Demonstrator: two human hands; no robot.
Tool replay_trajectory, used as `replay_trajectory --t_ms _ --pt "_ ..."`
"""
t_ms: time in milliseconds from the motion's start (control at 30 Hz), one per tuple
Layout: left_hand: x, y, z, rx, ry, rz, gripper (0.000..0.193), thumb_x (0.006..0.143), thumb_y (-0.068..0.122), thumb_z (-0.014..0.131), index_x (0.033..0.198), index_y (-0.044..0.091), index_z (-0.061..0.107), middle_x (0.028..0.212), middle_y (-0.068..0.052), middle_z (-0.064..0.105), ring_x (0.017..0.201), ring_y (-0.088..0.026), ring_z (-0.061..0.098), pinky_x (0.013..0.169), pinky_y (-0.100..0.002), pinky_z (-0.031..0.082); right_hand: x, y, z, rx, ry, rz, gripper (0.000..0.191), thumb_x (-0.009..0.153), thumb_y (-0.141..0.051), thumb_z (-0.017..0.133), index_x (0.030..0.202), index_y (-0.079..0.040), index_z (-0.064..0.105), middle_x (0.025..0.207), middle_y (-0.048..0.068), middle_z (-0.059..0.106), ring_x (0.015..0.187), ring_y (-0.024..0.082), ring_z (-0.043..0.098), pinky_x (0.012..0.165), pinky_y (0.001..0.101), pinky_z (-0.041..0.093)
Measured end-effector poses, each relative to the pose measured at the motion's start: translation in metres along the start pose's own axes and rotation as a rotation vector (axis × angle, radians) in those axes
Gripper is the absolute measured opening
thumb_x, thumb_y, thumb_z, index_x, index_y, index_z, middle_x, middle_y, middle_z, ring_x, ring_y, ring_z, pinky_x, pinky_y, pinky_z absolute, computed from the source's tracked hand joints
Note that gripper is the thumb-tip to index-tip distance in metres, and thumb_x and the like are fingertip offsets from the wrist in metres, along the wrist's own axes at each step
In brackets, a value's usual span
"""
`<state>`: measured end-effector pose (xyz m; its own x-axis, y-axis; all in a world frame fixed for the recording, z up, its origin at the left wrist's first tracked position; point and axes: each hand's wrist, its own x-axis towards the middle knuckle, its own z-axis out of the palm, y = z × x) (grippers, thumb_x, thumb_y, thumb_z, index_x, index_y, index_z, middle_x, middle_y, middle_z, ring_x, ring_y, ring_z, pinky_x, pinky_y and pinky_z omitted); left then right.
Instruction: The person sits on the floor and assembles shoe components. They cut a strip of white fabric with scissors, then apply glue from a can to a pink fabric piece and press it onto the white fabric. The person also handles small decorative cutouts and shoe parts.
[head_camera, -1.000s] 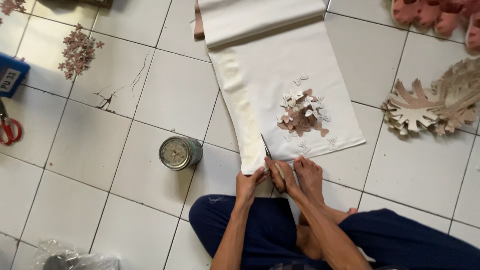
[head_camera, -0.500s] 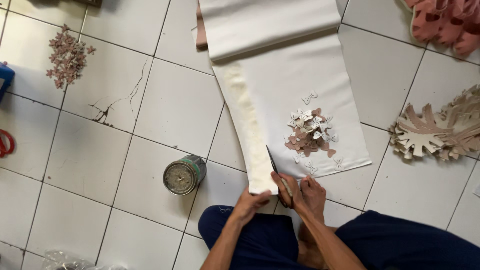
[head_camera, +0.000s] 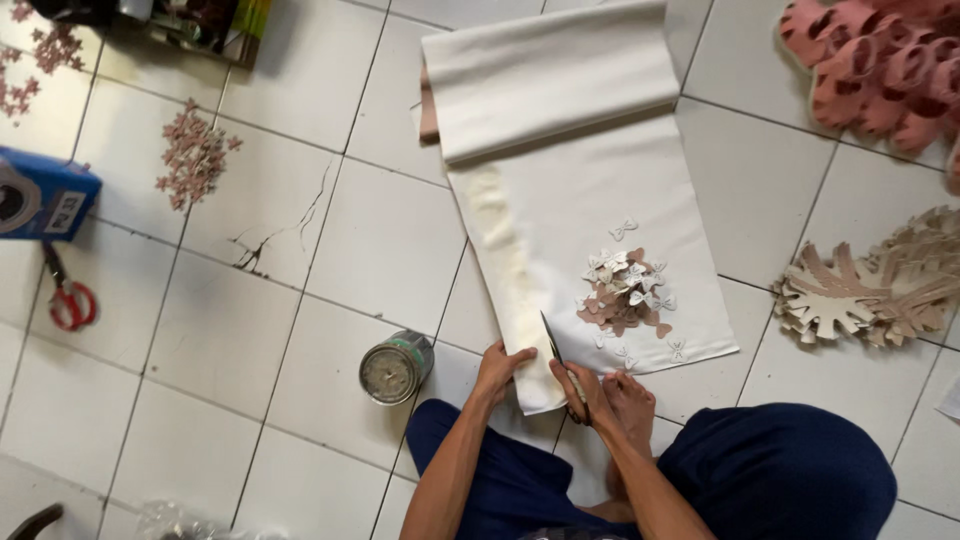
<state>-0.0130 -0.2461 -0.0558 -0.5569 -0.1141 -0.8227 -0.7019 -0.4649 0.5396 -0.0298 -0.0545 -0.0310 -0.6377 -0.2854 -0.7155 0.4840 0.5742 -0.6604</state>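
- Person sits on a white tiled floor, legs in dark blue cloth, hands at the near end of a long white sheet.
- Sheet: long axis runs from about 6 o'clock to 12 o'clock, tilted slightly toward 11; far end is rolled up, the roll lying crosswise.
- Left hand lies flat on the sheet's near left corner, fingers together and pressing down.
- Right hand is closed around the handle of a knife; fingers curled tight on it.
- Knife: thin dark blade, long axis pointing from the hand toward 11 o'clock, tip on the sheet just beside the left hand. Cannot tell whether the edge bites into the material.
- A bare foot rests on the sheet's near edge, touching the right hand at its 3 o'clock.
- Pile of small cut-outs, white and brownish, sits on the sheet at 1 o'clock from the hands.
- Round metal tin lies on its side at 9 o'clock from the left hand, near.
- Red-handled scissors and a blue box are well apart at 9 to 10 o'clock.
- Stack of beige fan-shaped pieces at 3 o'clock; pink pieces at 1 o'clock.
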Motion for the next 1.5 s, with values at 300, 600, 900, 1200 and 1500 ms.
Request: replay_trajectory --t_ms 300,600,900,1200,1500 --pt "-0.015 -0.027 -0.004 -0.056 -0.061 0.105 0.054 0.079 0.007 0.083 0.124 -0.012 0.062 0.110 -0.021 0.075 0.090 -0.025 0.076 0.079 -0.035 0.064 0.031 0.009 0.008 0.036 -0.018 -0.145 0.062 0.102 -0.058 0.045 0.099 -0.001 0.067 0.076 0.011 0.065 0.068 0.019 0.058 0.066 0.0343 0.047" --pt "-0.015 -0.032 -0.010 -0.051 -0.089 0.120 0.053 0.079 0.006 0.083 0.124 -0.013 0.062 0.109 -0.021 0.075 0.089 -0.025 0.076 0.079 -0.035 0.064 0.038 0.000 0.011 0.068 -0.013 -0.138 0.066 0.102 -0.062 0.042 0.105 -0.002 0.069 0.083 0.010 0.073 0.074 0.017 0.067 0.072 0.0329 0.052" --pt "-0.011 -0.038 -0.014 -0.042 -0.094 0.098 0.053 0.079 0.008 0.084 0.123 -0.010 0.061 0.108 -0.020 0.075 0.089 -0.024 0.076 0.080 -0.036 0.065 0.054 -0.017 0.012 -0.044 0.138 -0.258 0.062 0.099 -0.058 0.051 0.088 -0.001 0.071 0.070 0.009 0.069 0.063 0.017 0.064 0.062 0.0341 0.049" --pt "-0.008 -0.040 -0.018 -0.078 -0.141 0.108 0.052 0.079 0.007 0.084 0.124 -0.009 0.062 0.109 -0.019 0.075 0.090 -0.023 0.076 0.081 -0.036 0.065 0.067 -0.028 0.015 0.019 0.128 -0.248 0.072 0.097 -0.067 0.050 0.075 0.000 0.063 0.060 0.010 0.056 0.059 0.017 0.051 0.056 0.0355 0.042" --pt "-0.011 -0.038 -0.023 -0.039 -0.147 0.123 0.050 0.080 0.007 0.084 0.123 -0.010 0.063 0.108 -0.019 0.075 0.090 -0.023 0.075 0.082 -0.036 0.064 0.089 -0.051 0.011 0.045 0.118 -0.182 0.075 0.097 -0.070 0.049 0.068 -0.003 0.060 0.055 0.004 0.051 0.052 0.016 0.049 0.050 0.0348 0.039"
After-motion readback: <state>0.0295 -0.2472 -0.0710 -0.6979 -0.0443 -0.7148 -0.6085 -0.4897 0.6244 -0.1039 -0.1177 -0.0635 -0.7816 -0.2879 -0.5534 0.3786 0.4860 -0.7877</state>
